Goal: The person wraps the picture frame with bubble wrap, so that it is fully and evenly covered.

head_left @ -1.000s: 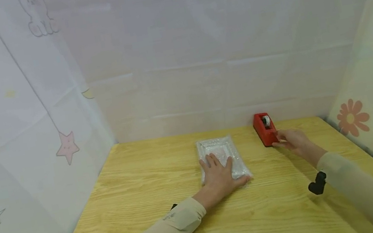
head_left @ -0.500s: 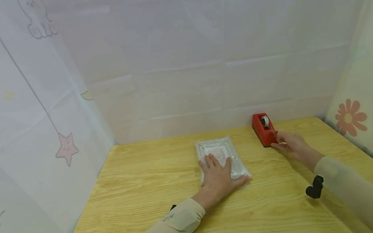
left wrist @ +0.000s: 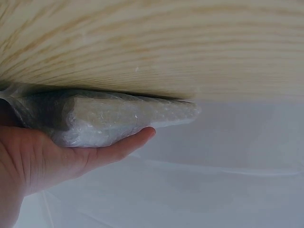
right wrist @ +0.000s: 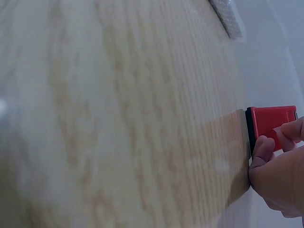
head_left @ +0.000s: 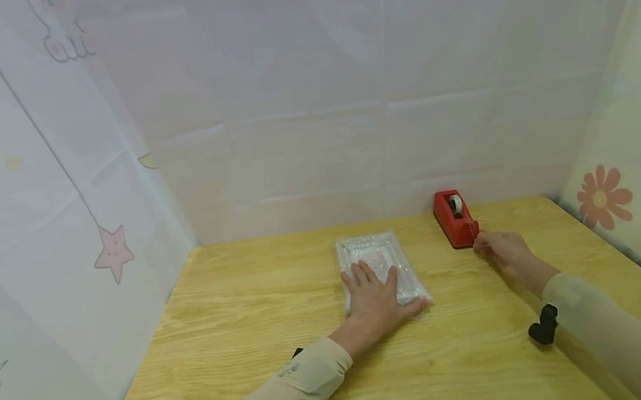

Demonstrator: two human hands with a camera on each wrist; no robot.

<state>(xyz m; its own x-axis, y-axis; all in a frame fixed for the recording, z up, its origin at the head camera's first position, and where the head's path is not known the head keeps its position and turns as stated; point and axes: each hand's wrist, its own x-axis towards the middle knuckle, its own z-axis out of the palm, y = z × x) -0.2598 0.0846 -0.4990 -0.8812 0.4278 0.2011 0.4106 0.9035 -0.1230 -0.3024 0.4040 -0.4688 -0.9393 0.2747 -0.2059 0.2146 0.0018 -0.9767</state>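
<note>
My left hand lies with fingers spread on a picture frame in bubble wrap, flat on the table. In the left wrist view, straight fingers of that hand run along the side of the wrapped frame. To the right stands a red tape dispenser with a white-cored roll of tape. At the dispenser's near end, my right hand pinches the clear tape end between thumb and finger. Its other fingers are curled low beside the dispenser.
The wood-grain table runs back to a pale cloth wall. Printed cloth also hangs at the left and right sides. The dispenser stands near the table's back edge, right of the wrapped frame. A black wrist mount sticks out below the right sleeve.
My right hand has shifted slightly toward me at the dispenser's near end, and its fingers have drawn closer together. The left hand, the wrapped frame and the dispenser have stayed put.
</note>
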